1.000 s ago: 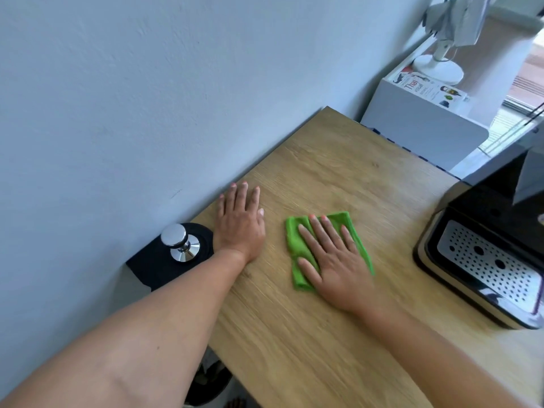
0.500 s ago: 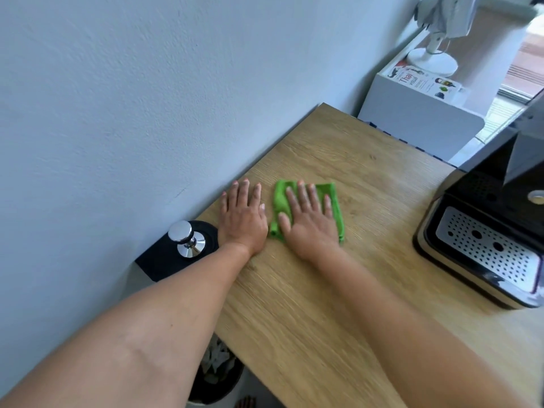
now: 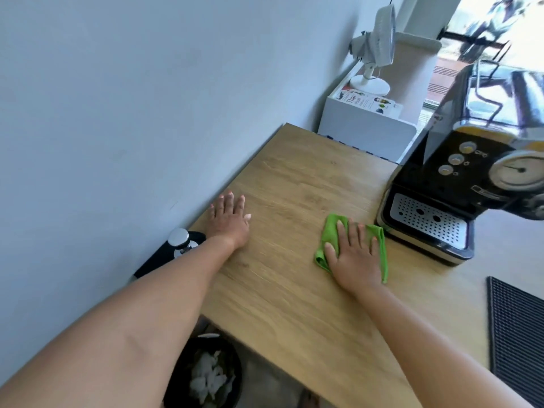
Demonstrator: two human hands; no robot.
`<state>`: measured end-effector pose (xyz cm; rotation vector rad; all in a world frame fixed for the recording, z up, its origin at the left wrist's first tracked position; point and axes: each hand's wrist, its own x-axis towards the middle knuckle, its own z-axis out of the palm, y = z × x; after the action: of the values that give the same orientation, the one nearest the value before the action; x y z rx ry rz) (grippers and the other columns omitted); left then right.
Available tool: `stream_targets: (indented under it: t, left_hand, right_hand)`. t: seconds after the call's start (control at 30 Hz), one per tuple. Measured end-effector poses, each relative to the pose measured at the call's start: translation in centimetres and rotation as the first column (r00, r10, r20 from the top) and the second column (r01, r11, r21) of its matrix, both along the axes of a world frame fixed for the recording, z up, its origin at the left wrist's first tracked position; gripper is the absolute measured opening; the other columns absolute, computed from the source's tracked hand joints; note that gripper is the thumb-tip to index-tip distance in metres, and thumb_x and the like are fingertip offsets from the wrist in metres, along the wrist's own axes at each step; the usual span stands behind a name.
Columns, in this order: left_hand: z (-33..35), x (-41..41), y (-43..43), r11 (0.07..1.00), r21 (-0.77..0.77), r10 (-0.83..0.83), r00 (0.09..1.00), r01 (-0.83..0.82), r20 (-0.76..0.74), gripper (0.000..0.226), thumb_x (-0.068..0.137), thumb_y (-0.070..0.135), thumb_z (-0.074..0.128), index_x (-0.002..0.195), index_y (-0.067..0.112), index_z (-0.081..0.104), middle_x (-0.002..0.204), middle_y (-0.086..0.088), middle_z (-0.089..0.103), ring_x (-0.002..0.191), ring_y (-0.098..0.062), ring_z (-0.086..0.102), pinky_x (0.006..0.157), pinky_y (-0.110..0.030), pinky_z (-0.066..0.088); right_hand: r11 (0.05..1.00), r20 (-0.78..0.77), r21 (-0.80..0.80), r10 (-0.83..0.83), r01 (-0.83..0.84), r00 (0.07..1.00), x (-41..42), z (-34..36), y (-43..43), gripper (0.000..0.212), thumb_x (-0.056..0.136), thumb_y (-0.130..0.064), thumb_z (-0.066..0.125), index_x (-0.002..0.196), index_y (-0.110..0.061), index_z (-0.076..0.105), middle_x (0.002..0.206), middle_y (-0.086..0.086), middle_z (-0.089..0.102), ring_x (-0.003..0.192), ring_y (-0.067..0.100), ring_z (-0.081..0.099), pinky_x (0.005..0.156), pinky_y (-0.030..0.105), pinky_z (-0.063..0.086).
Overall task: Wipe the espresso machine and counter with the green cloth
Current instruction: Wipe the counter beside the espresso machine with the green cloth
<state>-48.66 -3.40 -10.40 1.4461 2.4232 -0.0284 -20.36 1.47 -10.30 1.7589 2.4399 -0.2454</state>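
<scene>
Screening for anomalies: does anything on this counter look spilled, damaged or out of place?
No spill or damage shows. The green cloth lies under the right hand. Only the black mat bearing the tamper looks odd: it seems to jut past the counter corner by the wall, partly hidden by the left forearm.

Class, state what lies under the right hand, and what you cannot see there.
Under the right hand lies the green cloth, flat on the wooden counter. Its edges show round the hand; its middle and the counter beneath are covered.
</scene>
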Motion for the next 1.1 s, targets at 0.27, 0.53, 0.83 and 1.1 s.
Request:
stream_targets:
  t: [0.27, 0.53, 0.83, 1.1]
  left_hand:
    - [0.4, 1.0, -3.1, 0.999, -0.041, -0.010, 1.000, 0.011, 0.026, 0.058, 0.102, 0.040, 0.016, 0.154, 0.026, -0.007, 0.161, -0.005, -0.016, 0.148, -0.026, -0.015, 0.120, -0.048, -0.005]
    - [2.4, 10.5, -3.9, 0.988, 0.089, -0.135, 0.988, 0.129, 0.074, 0.065, 0.099, 0.049, 0.028, 0.154, 0.026, 0.004, 0.162, -0.013, -0.009, 0.148, -0.032, -0.012, 0.118, -0.052, -0.004]
    - [1.2, 18.5, -2.8, 0.940, 0.057, -0.337, 0.942, 0.336, 0.011, 0.065, 0.098, 0.052, 0.022, 0.155, 0.026, 0.003, 0.161, -0.014, -0.007, 0.148, -0.034, -0.012, 0.118, -0.054, -0.002]
    - [-0.7, 17.1, -3.5, 0.906, 0.202, -0.363, 0.928, 0.373, -0.083, 0.067, 0.093, 0.061, 0.011, 0.153, 0.034, 0.004, 0.163, -0.005, -0.002, 0.149, -0.024, -0.009, 0.120, -0.047, -0.002]
  right_hand:
    - [0.832, -0.087, -0.003, 0.552, -0.554, 0.829, -4.8, -0.1, -14.6, 0.062, 0.099, -0.053, 0.023, 0.156, -0.034, 0.012, 0.164, -0.004, 0.000, 0.152, 0.020, -0.004, 0.119, 0.046, -0.003]
    - [0.999, 0.011, 0.033, -0.010, 0.010, 1.000, 14.6, 0.2, -13.4, 0.073, 0.086, -0.075, -0.004, 0.153, -0.046, 0.001, 0.164, -0.012, -0.007, 0.152, 0.012, -0.006, 0.122, 0.038, 0.001]
    - [0.997, -0.074, -0.024, -0.080, 0.078, 0.994, 7.3, 0.3, -11.9, 0.065, 0.099, -0.055, 0.019, 0.157, -0.031, 0.000, 0.165, -0.004, -0.010, 0.150, 0.017, -0.017, 0.121, 0.042, -0.010]
    - [0.997, 0.009, 0.076, 0.027, -0.028, 1.000, 15.0, -0.7, -19.0, 0.067, 0.095, -0.065, 0.030, 0.153, -0.032, 0.030, 0.161, -0.002, 0.027, 0.150, 0.014, 0.013, 0.113, 0.043, 0.015]
